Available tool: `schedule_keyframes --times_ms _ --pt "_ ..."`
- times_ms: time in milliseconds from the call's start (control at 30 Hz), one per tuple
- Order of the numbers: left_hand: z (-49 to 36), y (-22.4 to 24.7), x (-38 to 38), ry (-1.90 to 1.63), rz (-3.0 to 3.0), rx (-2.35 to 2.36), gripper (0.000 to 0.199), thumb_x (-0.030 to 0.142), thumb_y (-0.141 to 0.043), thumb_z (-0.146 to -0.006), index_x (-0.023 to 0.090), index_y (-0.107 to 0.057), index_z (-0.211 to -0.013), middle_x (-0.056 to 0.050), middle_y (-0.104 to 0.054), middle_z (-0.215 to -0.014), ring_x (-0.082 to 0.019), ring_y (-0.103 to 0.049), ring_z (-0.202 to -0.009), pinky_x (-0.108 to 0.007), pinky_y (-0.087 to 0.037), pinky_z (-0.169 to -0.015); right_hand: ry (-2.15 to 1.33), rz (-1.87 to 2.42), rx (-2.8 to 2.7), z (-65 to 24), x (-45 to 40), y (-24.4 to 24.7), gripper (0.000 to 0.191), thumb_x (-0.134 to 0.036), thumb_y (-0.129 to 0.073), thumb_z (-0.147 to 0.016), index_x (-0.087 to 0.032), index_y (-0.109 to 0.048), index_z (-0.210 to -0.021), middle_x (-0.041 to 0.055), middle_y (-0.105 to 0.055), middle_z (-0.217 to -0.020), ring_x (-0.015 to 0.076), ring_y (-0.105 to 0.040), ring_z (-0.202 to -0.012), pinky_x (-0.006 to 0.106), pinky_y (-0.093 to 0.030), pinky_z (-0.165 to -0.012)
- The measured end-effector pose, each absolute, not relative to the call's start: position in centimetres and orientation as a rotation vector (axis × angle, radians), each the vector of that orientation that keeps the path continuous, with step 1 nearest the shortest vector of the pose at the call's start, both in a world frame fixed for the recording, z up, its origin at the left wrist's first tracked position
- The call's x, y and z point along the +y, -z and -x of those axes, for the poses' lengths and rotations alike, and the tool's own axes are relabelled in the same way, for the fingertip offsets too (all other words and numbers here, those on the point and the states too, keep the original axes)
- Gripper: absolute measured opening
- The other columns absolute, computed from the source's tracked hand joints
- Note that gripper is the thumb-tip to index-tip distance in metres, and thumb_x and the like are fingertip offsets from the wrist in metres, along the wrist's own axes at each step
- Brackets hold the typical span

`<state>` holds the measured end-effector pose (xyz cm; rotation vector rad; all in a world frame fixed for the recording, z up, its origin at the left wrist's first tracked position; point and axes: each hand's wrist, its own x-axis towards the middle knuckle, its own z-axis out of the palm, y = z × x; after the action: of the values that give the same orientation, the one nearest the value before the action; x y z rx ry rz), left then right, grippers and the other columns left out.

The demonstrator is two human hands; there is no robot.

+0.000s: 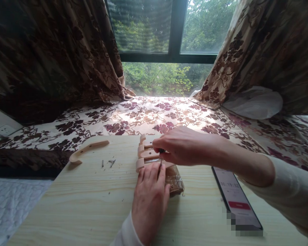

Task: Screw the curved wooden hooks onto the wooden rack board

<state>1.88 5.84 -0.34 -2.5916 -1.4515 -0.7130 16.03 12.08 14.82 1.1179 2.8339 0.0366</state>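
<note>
My right hand (178, 147) is closed around the dark handle of a screwdriver (162, 150), most of it hidden in the fist. Its thin metal shaft points down toward the fingertips of my left hand (151, 194). That hand lies flat, fingers stretched out, pressing on the nearest of several pale curved wooden hooks (143, 152). The hooks sit side by side, with dark screw heads or holes showing in some. Under them is a brown block wrapped in clear plastic (175, 179). Where the screwdriver tip meets the wood is hard to see.
Another curved wooden hook (88, 147) lies at the table's far left, with several loose screws (111, 163) beside it. A phone showing a timer (236, 198) rests under my right forearm. Beyond the wooden table (92, 205) is a flower-patterned window seat (154, 112).
</note>
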Motion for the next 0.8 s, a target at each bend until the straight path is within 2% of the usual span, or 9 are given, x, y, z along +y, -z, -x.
schedule_keyframes --times_ms 400,567,800 --pt "-1.8 0.3 5.6 0.686 2.608 -1.484 0.049 0.016 -0.055 -0.079 0.012 -0.048 -0.128 -0.014 -0.049 -0.126 -0.03 -0.044 -0.118 -0.049 -0.038 -0.1 -0.03 -1.164 2.889 -16.2 12.3 -14.3 0.017 -0.025 -0.048 -0.084 -0.018 -0.06 -0.095 0.0033 -0.061 -0.066 0.0134 -0.045 -0.053 0.027 -0.02 -0.048" --pt "-1.9 0.0 5.6 0.693 2.62 -1.518 0.047 0.015 -0.057 -0.078 0.011 -0.051 -0.124 -0.014 -0.05 -0.124 -0.03 -0.044 -0.116 -0.048 -0.038 -0.1 -0.027 -1.164 2.839 -15.8 12.1 -14.2 0.018 -0.019 -0.042 -0.086 -0.017 -0.06 -0.088 0.0027 -0.06 -0.064 0.0121 -0.039 -0.05 0.028 -0.019 -0.048" --pt "-1.8 -0.1 5.7 0.673 2.634 -1.51 0.05 0.015 -0.057 -0.079 0.011 -0.049 -0.128 -0.013 -0.05 -0.123 -0.03 -0.043 -0.116 -0.048 -0.037 -0.101 -0.102 -1.214 2.906 -16.0 12.8 -13.4 0.015 -0.027 -0.045 -0.086 -0.018 -0.057 -0.089 0.0029 -0.057 -0.062 0.0116 -0.034 -0.05 0.028 -0.016 -0.048"
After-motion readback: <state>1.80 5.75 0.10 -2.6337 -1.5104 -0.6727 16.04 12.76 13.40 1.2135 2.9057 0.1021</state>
